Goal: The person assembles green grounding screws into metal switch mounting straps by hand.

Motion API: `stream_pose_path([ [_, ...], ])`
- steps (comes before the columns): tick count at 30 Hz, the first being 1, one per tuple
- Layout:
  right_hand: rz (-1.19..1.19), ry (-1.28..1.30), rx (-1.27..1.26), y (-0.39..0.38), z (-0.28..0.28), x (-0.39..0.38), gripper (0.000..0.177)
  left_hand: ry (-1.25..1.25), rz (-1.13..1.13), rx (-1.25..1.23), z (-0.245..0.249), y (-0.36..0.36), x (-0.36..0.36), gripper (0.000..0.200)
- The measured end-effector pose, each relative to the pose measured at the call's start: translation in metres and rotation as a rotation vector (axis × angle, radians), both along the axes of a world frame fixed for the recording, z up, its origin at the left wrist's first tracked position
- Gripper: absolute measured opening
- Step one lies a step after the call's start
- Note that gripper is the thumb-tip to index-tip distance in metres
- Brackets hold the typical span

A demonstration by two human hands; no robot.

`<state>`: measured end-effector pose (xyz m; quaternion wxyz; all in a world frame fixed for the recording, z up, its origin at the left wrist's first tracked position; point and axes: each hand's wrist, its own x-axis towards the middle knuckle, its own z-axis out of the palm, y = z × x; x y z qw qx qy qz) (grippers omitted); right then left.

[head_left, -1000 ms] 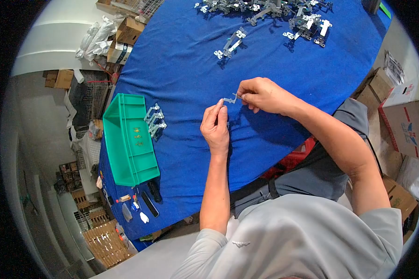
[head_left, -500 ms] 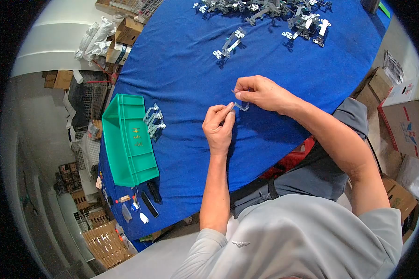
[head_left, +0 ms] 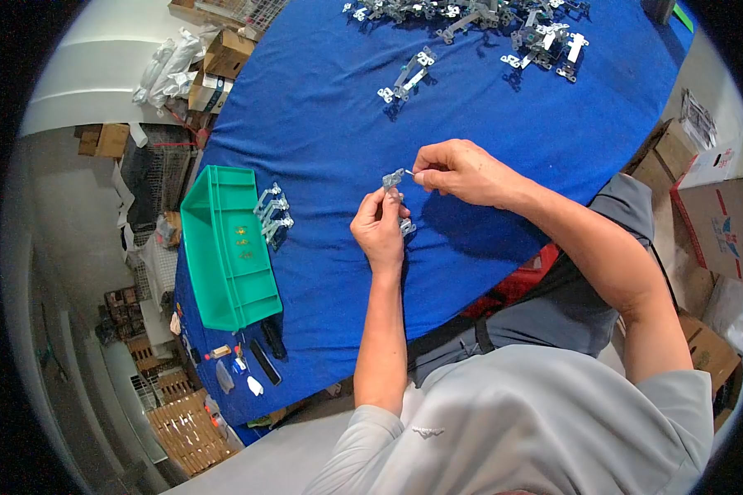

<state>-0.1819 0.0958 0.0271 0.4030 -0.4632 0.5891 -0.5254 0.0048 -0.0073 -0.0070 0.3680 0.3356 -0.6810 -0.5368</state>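
In the middle of the frame, the person's left hand (head_left: 378, 235) pinches a small silver metal bracket (head_left: 393, 178) between thumb and fingers. The bracket stands nearly up and down. Its top end pokes out above the fingers. The right hand (head_left: 464, 172) is just to the right of that top end. Its thumb and finger press together on a tiny silver bit (head_left: 409, 172), too small to tell what. Both hands are over the blue cloth table (head_left: 322, 124). A green plastic tray (head_left: 227, 247) sits at the left, well apart.
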Motion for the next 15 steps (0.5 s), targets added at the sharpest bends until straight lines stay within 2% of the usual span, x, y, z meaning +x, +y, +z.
stream_pose_path([
  [7,0.01,0.125,0.008,0.004,0.007,-0.001,0.021,-0.03,-0.029,-0.064,0.005,0.003,-0.001,0.013],
  [10,-0.057,0.291,-0.088,0.0,-0.006,-0.001,0.021,-0.093,-0.016,-0.163,0.012,0.004,-0.002,0.015],
  [13,-0.043,0.308,-0.063,-0.001,-0.009,-0.003,0.019,-0.049,0.004,-0.322,0.007,0.002,-0.005,0.018],
  [15,0.005,0.146,0.077,0.002,-0.002,-0.005,0.019,-0.077,-0.012,-0.323,0.007,0.001,-0.003,0.02],
])
